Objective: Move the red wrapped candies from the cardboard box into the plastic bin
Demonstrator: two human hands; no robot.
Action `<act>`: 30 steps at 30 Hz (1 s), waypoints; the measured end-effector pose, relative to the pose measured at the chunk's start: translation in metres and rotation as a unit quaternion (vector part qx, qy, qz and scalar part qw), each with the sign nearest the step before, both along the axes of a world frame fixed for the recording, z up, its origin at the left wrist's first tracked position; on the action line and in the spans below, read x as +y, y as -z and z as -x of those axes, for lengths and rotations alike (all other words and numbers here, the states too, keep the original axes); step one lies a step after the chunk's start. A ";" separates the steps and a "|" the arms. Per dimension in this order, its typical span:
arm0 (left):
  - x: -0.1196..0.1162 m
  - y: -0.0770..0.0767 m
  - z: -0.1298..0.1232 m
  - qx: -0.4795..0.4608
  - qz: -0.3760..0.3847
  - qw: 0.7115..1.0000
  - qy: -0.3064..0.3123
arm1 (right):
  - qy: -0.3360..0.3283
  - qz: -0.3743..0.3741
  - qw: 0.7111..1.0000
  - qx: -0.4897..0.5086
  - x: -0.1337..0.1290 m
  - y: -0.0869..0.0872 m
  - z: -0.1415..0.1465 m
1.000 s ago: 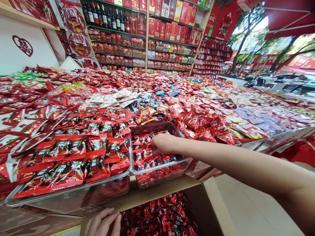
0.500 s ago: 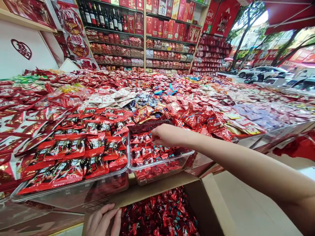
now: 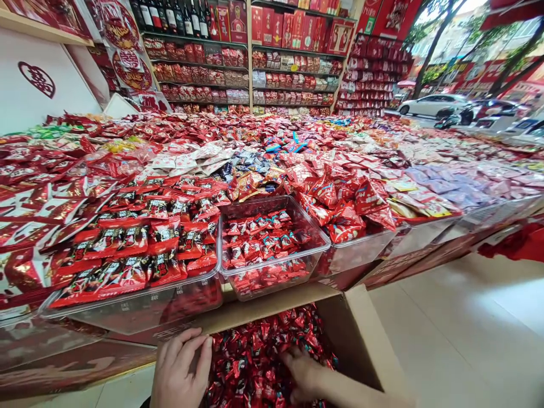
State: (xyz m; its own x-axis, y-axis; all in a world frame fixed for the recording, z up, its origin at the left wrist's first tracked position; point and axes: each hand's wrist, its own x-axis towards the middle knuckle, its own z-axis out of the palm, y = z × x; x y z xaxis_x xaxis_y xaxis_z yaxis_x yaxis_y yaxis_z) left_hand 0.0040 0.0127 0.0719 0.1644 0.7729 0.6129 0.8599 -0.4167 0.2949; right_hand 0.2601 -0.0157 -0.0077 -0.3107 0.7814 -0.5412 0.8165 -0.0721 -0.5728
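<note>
A cardboard box (image 3: 372, 340) below the display is filled with small red twist-wrapped candies (image 3: 255, 362). My left hand (image 3: 181, 365) grips the box's left edge, fingers bent over the rim. Inside the box, my right hand (image 3: 306, 371) reaches into the candies, thumb and fingers apart; its fingertips are partly hidden among the wrappers. Just behind the box, a clear plastic bin (image 3: 321, 243) holds similar red candies (image 3: 259, 238), lying lower at its right side.
To the left, another clear bin (image 3: 127, 317) is heaped with red-and-black packets (image 3: 136, 243). Red triangular packets (image 3: 348, 209) fill the bin on the right. Beyond spreads a wide candy display, with shelves (image 3: 250, 62) at the back. Tiled floor (image 3: 446, 323) lies at right.
My right hand has left the clear bin and moved down into the cardboard box. The bin's candies now show uncovered. My left hand stays at the box edge. The view has shifted slightly.
</note>
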 end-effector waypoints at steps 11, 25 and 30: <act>-0.027 -0.008 -0.033 -0.061 0.053 0.995 0.064 | -0.013 -0.075 0.995 0.062 -0.005 -0.012 -0.027; -0.040 -0.020 -0.127 -0.556 0.526 0.639 0.072 | 0.207 0.099 0.825 0.517 -0.017 -0.113 -0.016; -0.038 -0.027 -0.122 -0.549 0.521 0.649 0.075 | 0.250 0.150 0.760 0.581 -0.015 -0.116 -0.011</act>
State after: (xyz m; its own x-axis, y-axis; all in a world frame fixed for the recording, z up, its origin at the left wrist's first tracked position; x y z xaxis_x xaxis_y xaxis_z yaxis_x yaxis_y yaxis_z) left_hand 0.1261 -0.0256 0.0984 0.1916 0.8878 -0.4185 -0.1340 0.4461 0.8849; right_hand 0.2714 -0.0304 0.1080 -0.4206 0.8544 -0.3050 -0.4003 -0.4765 -0.7828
